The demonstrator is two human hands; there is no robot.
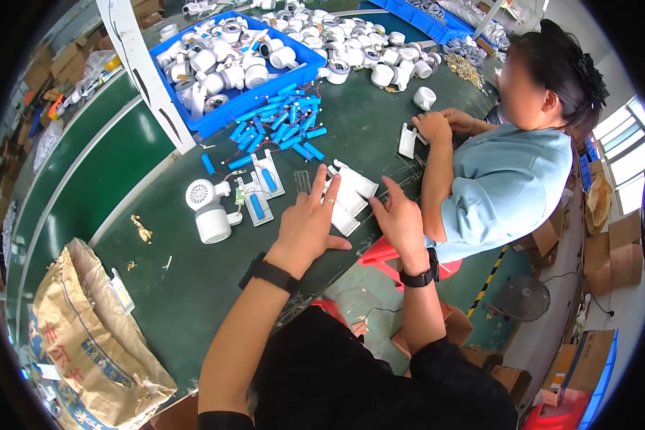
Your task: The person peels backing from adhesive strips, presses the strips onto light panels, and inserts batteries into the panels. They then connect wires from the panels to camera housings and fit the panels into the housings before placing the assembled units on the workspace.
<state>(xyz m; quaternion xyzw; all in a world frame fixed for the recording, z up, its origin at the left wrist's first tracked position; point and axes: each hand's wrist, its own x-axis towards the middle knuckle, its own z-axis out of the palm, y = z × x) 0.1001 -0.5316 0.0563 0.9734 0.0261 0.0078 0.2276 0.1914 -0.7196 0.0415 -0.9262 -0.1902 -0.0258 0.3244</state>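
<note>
Several white plastic shell pieces (350, 192) lie in a small overlapping group on the green table in front of me. My left hand (305, 228) is over their left side, fingers stretched out, with the fingertips at the pieces. Just to their right, my right hand (401, 223) hovers with thumb and index finger apart; nothing shows in it. Left of my left hand lie white shells with blue cylindrical batteries (256, 206) in them and a small green circuit board. Beside these is a white device with a round slotted grille (202, 192).
Loose blue batteries with thin wires (283, 123) are heaped beyond. A blue crate (199, 126) holds white round-headed housings; more housings (351, 50) are piled behind. At right, a co-worker in a light blue shirt (505, 190) handles a white piece. A brown paper sack (86, 344) stands lower left.
</note>
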